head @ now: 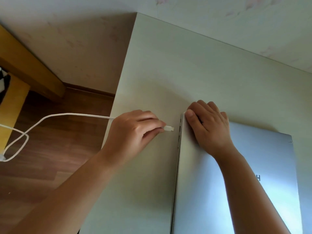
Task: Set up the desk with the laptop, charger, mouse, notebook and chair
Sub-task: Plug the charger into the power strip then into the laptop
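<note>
On the pale tabletop (pixel 152 65), a closed laptop (pixel 253 183) already lies in place, while the charger is not yet plugged in and no mouse, notebook or chair is in view. The left hand (pixel 133 132) pinches the white charger cable (pixel 67 114) just behind its plug (pixel 169 128), held just short of the laptop's side ports. The right hand (pixel 209 125) rests flat on the lid's far corner, fingers relaxed, apparently steadying it.

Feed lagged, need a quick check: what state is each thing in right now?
Laptop: lid closed, flat on desk.
Plug: unplugged, just short of laptop's side.
Cable: trailing off desk, looped.
Left hand: pinching plug.
Right hand: pressing laptop corner.
</note>
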